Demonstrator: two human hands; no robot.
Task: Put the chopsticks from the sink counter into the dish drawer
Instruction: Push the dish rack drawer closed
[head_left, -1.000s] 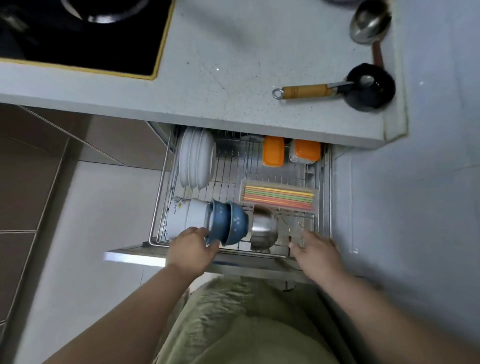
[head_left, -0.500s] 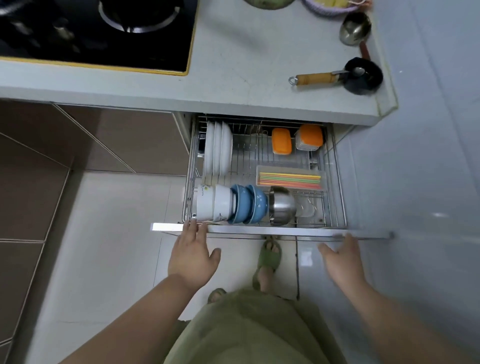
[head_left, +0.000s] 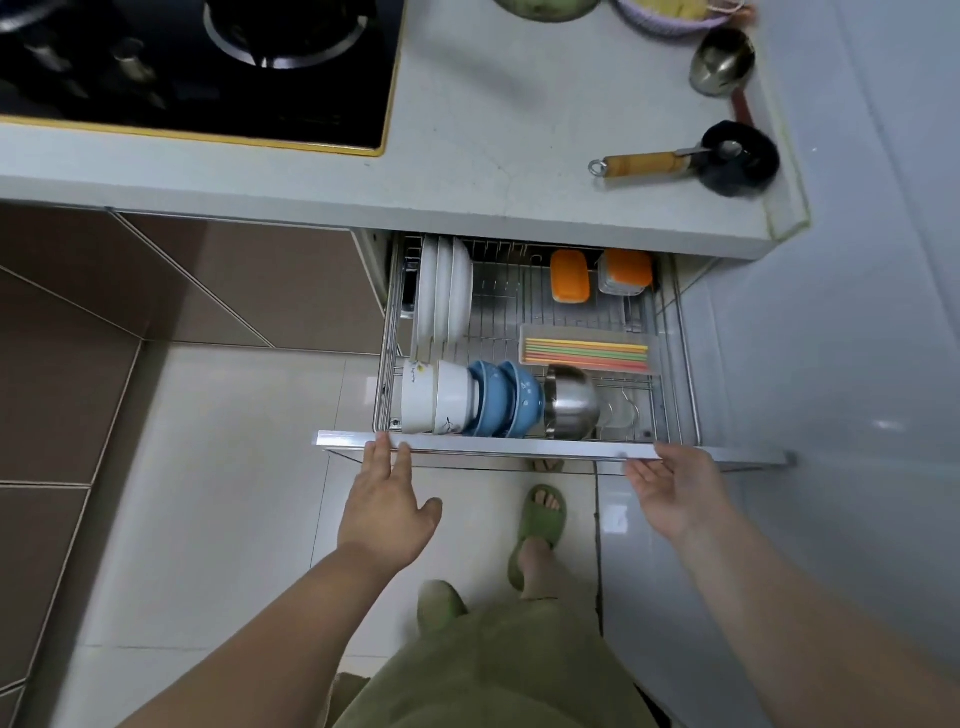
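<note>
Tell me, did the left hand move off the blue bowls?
Yes. The left hand pulled back from the blue ceramic bowls to the drawer's silver front rail.

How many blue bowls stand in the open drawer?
2 that can be told apart: blue bowls nested on edge in the front row of the drawer, between the white bowls and the steel bowl. A third may hide between them.

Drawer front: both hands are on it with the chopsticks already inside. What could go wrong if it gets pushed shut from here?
1. The left hand and right hand both touch the drawer front; fingertips over its top edge could get pinched under the counter.
2. The bowls stand on edge at the front of the rack; a hard shove may knock them together.
3. The chopsticks lie loose in an open tray and could slide.
</note>
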